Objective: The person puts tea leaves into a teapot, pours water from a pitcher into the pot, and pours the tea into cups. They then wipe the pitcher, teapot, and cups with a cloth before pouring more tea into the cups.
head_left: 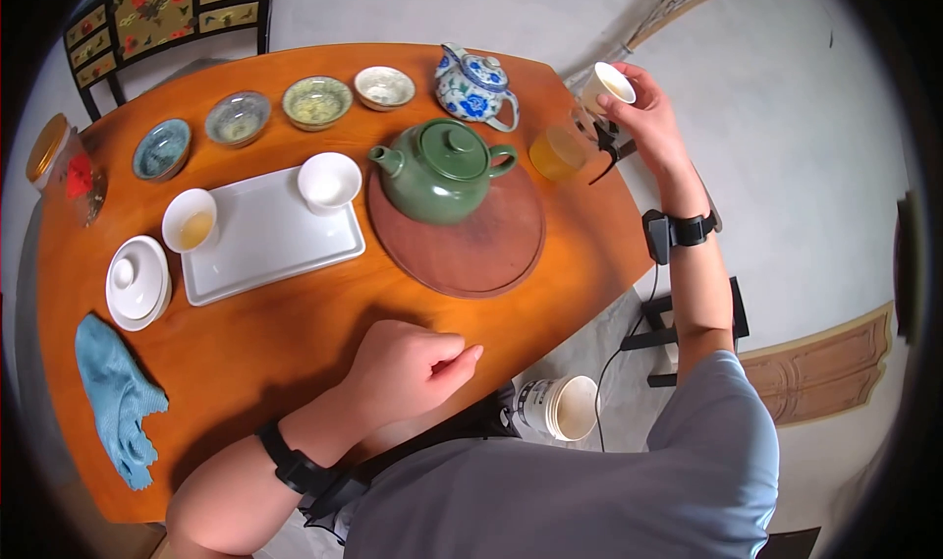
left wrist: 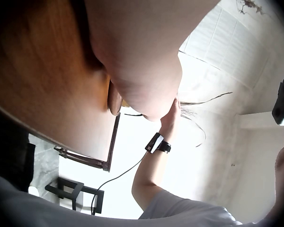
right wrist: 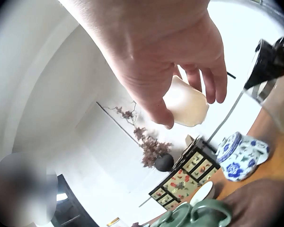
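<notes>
At the table's right side my right hand [head_left: 648, 117] pinches a small white cup [head_left: 607, 87] between thumb and fingers. Something pale yellow shows inside its rim. In the right wrist view the cup [right wrist: 187, 105] hangs raised, thumb on one side and fingers on the other. Just below that hand stands a glass pitcher [head_left: 560, 152] of yellow tea with a black handle. My left hand [head_left: 408, 367] rests at the near table edge, fingers curled into a fist, thumb lying forward, nothing held. Nearest beyond it is a round brown board [head_left: 481, 254] bearing a green teapot [head_left: 437, 181].
A blue-and-white teapot [head_left: 476, 87] and several small bowls [head_left: 317, 102] line the far side. Left are a white tray [head_left: 260, 250], a white cup on it [head_left: 330, 183], a tea-filled cup [head_left: 191, 221], a lidded bowl [head_left: 138, 282] and blue cloth [head_left: 118, 392]. A bucket [head_left: 565, 408] stands below.
</notes>
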`<state>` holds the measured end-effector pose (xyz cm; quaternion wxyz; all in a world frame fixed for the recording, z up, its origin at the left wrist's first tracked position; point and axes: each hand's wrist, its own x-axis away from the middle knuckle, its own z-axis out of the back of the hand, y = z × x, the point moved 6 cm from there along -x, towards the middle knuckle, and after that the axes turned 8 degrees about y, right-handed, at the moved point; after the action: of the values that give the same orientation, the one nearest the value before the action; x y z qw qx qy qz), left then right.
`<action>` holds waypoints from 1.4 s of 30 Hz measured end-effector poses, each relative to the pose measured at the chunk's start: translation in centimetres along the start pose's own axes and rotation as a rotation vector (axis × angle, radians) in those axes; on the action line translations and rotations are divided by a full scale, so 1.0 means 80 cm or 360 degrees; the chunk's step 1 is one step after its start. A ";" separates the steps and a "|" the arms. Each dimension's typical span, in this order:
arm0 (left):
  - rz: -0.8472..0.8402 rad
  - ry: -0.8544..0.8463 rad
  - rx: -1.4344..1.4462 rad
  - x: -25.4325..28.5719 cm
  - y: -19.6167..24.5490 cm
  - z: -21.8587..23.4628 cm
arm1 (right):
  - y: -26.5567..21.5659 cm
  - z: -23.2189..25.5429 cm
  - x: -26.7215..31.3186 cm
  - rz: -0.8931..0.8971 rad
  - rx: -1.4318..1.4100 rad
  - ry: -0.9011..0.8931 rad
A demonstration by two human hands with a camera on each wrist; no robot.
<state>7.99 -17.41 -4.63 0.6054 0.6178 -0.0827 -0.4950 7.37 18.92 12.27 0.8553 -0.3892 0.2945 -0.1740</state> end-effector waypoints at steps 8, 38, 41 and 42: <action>0.0024 -0.0040 0.0033 -0.002 0.000 0.000 | 0.067 0.082 -0.002 -0.0177 0.0144 0.0169; 0.0002 -0.0001 0.0048 -0.003 0.003 0.002 | 0.064 0.078 -0.022 0.0234 0.1062 0.0116; -0.0001 -0.0005 0.0042 -0.003 0.003 0.002 | 0.048 0.074 -0.019 0.0336 0.1203 0.0141; -0.0002 -0.0006 0.0037 -0.003 0.003 0.002 | 0.042 0.074 -0.017 0.0330 0.1243 0.0149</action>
<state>7.90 -17.39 -4.25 0.5977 0.6239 -0.0892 -0.4955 10.31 25.10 13.31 0.9375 0.0050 0.2824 -0.2031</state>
